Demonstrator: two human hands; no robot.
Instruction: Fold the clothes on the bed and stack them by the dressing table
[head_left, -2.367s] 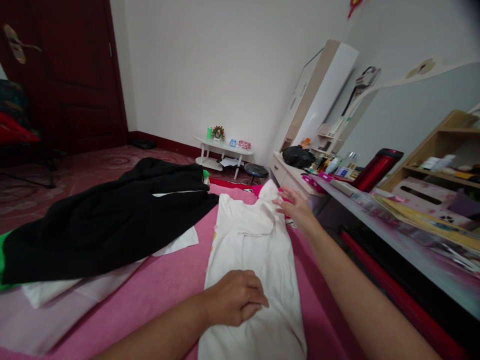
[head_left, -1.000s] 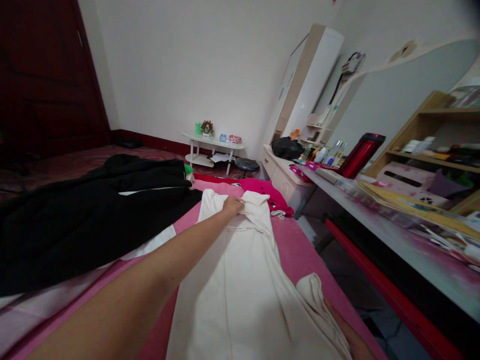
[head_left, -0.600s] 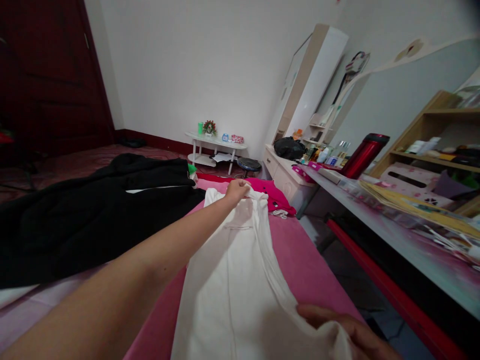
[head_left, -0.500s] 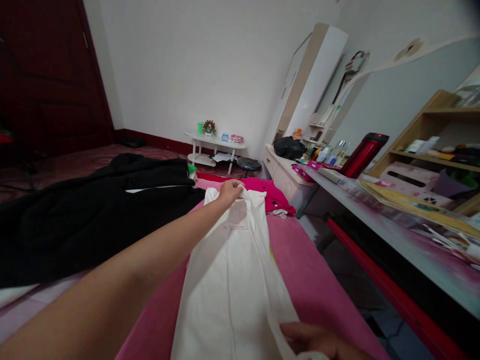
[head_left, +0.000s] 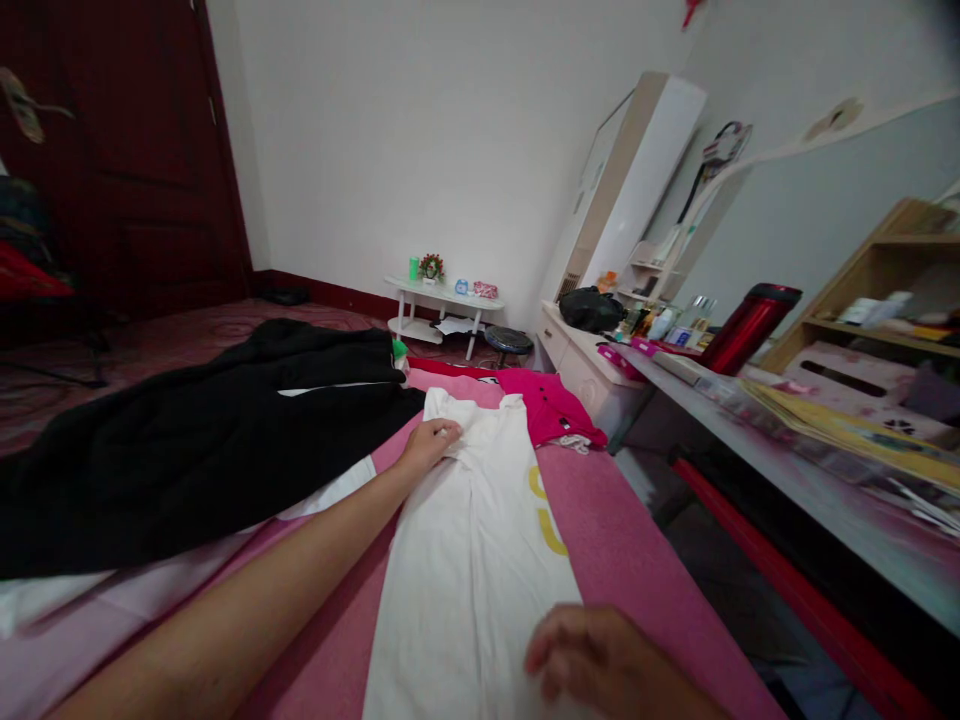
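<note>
A white shirt (head_left: 480, 530), folded into a long strip, lies on the pink bedding, with part of a yellow print showing along its right side. Near its far end, my left hand (head_left: 431, 442) is closed on the cloth by the left edge, where small creases meet at the fingers. Over the near right part of the shirt hovers my right hand (head_left: 600, 655), slightly blurred. Its fingers are bent and apart, and no cloth shows between them.
Black clothing (head_left: 210, 440) is spread on the left. A bright pink garment (head_left: 559, 408) lies beyond the shirt. Along the right runs a dressing table (head_left: 750, 430) with a red flask (head_left: 750, 330) on it. A low white table (head_left: 442, 292) and a stool (head_left: 508, 340) stand farther back.
My left hand has moved left and nearer along the shirt. The lifted right side now lies flatter, showing the yellow print. My right hand has let go of the edge. The view has shifted slightly.
</note>
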